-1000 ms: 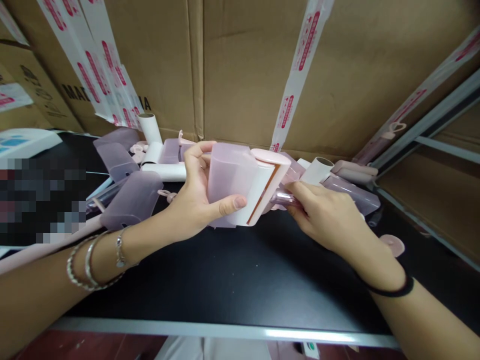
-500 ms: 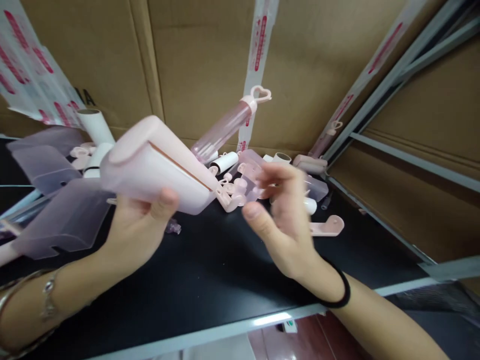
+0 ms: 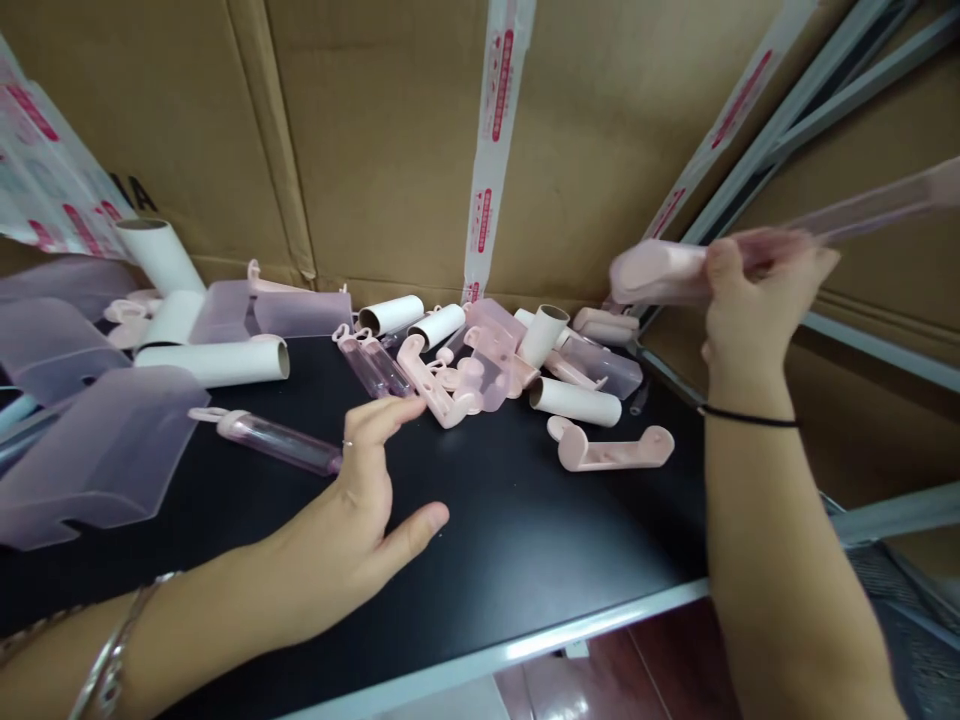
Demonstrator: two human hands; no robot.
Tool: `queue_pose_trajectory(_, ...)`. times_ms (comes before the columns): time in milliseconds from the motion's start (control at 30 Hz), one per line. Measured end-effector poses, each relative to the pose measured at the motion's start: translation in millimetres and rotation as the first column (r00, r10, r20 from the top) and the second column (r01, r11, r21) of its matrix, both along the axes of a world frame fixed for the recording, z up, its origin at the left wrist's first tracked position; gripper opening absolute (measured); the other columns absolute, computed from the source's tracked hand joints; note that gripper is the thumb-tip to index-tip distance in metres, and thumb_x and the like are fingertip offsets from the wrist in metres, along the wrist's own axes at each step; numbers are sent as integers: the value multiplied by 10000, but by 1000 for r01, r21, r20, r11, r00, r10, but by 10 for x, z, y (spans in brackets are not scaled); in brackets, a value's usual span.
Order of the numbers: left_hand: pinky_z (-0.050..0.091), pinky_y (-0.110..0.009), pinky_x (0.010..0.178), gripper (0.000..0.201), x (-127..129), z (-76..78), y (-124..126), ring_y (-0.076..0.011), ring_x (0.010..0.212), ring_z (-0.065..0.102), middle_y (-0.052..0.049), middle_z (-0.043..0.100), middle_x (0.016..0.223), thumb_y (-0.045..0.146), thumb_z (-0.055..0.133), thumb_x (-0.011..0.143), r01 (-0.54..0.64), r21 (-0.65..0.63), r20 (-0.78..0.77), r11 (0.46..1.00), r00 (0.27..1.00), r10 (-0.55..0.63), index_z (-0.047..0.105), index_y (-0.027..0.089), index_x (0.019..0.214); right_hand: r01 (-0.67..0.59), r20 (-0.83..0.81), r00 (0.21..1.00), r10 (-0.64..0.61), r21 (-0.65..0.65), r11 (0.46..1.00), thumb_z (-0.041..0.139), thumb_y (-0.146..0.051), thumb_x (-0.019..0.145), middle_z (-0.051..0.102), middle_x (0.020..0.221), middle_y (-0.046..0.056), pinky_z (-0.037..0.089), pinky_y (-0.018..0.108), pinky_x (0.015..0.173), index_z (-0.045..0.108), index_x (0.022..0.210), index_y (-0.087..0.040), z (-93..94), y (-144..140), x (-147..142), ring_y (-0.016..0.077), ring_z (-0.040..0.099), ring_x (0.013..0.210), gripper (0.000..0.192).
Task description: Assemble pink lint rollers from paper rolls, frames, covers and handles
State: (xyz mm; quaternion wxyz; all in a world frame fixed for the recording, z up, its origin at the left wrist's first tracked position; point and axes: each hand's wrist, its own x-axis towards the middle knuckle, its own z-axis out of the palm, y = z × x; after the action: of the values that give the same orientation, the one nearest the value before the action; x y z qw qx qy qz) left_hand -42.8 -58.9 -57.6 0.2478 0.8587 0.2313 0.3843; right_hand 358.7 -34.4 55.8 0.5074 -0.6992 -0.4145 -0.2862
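Note:
In the upper right, my right hand (image 3: 757,300) is wrapped round a pale pink lint roller (image 3: 664,268), raised off the shelf. Its head points left and its clear tube handle stretches to the right edge, slightly blurred; my fingers cover the joint. My left hand (image 3: 367,505) hangs over the black shelf (image 3: 517,530) with thumb and fingers apart, holding nothing. Just beyond its fingertips lies a pink roller frame (image 3: 431,385). A clear pink handle (image 3: 281,442) with a loop lies behind my left wrist.
Translucent purple covers (image 3: 127,450) are stacked at the left beside white paper rolls (image 3: 225,362). More rolls, covers and pink parts fill the back middle. Another pink frame (image 3: 615,450) lies to the right. Cardboard (image 3: 390,150) walls the back; a metal rail (image 3: 600,632) edges the front.
The lint roller has passed from my left hand to my right, and has moved up and to the right. My left hand has let go and opened.

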Motion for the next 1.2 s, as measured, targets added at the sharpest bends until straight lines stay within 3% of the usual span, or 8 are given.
queue_pose_trajectory(67,333,-600,1164,822,-5,-4,-29,-319,1418,310,-113,238,1440,213,605,873,16,-19,-58,1000,998,-17,77,387,1479,119,-74,989,-127,-95,988,613,-214,861,548,1198,171,349,457,1056,599,1034,-95,-43,83,436,262,489,1182,210)
queue_pose_trajectory(133,331,-603,1162,786,-11,-8,-45,-320,1408,335,-116,243,1435,226,578,892,19,-51,-122,999,992,-25,65,386,1465,107,-125,982,-142,-249,963,665,-258,855,618,1124,143,419,465,1017,641,1016,-103,-162,147,694,254,554,1122,225)
queue_pose_trajectory(333,340,-612,1152,683,-36,12,-20,-324,1414,347,-131,233,1438,290,511,934,-1,-125,-238,992,971,-29,48,379,1427,39,-231,954,-190,-535,844,569,-375,943,600,1261,89,541,411,904,587,1231,-193,-593,366,980,198,617,1068,341)
queue_pose_trajectory(467,320,-615,1162,635,-44,24,-28,-314,1428,331,-130,236,1460,298,478,946,-15,-123,-292,992,956,-22,61,369,1419,91,-210,948,-240,-542,836,585,-377,932,612,1232,92,534,424,910,595,1211,-169,-651,487,1093,206,618,1066,347)
queue_pose_trajectory(633,397,-585,1120,584,-45,50,-37,-301,1381,413,-137,266,1456,305,444,952,13,-125,-347,992,936,-56,81,359,1406,159,-129,955,-268,-543,824,719,-284,807,666,1093,156,467,437,956,674,998,-106,-609,516,1156,282,610,1055,265)
queue_pose_trajectory(800,452,-544,1086,537,-53,91,-40,-282,1339,473,-132,300,1438,302,422,955,21,-130,-385,991,920,-70,107,355,1386,132,-93,966,-243,-629,766,597,-370,926,604,1245,89,526,442,924,588,1217,-165,-704,550,1100,212,610,1089,357)
queue_pose_trajectory(933,468,-529,1074,529,-47,124,-45,-279,1325,495,-133,333,1417,301,423,951,28,-114,-396,993,915,-71,115,348,1378,40,-97,984,-147,-689,723,581,-379,936,608,1237,88,545,419,894,586,1227,-172,-746,656,1009,203,623,1056,357)
queue_pose_trajectory(1200,510,-508,1033,517,-41,144,-65,-281,1287,540,-152,356,1405,298,418,948,33,-97,-396,995,916,-69,121,326,1370,96,-18,989,-144,-661,745,634,-362,898,628,1180,121,536,433,889,610,1178,-128,-748,575,937,227,627,1040,366)
